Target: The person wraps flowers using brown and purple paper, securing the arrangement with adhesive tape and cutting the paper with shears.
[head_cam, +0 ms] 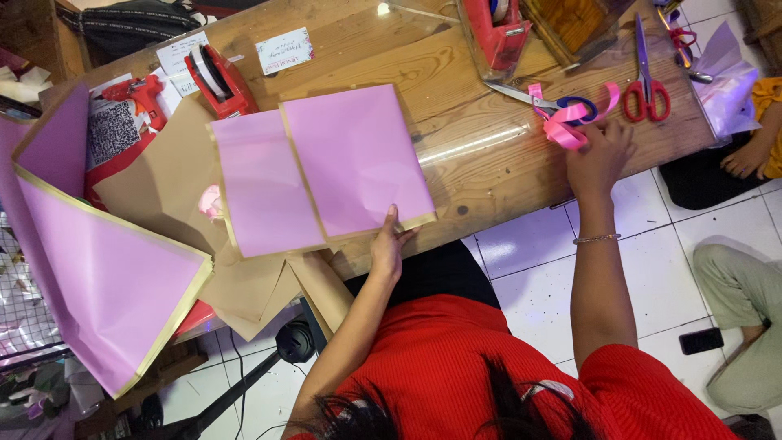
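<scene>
Two pink paper sheets with gold edges lie side by side on the wooden table (481, 175), one at the left (261, 183) and one at the right (354, 159). My left hand (388, 244) rests on the near corner of the right pink sheet, thumb on top. My right hand (599, 155) reaches to a curled pink ribbon (566, 126) near the table's edge, fingers spread and touching it. Brown kraft paper (167, 179) lies under the pink sheets.
A large pink sheet (106, 277) hangs off the left end. Red tape dispensers (218, 80) (498, 33), blue-handled scissors (562, 104), red-handled scissors (646, 77) and a red glue gun (140, 94) lie on the table. Another person sits on the floor at right (745, 285).
</scene>
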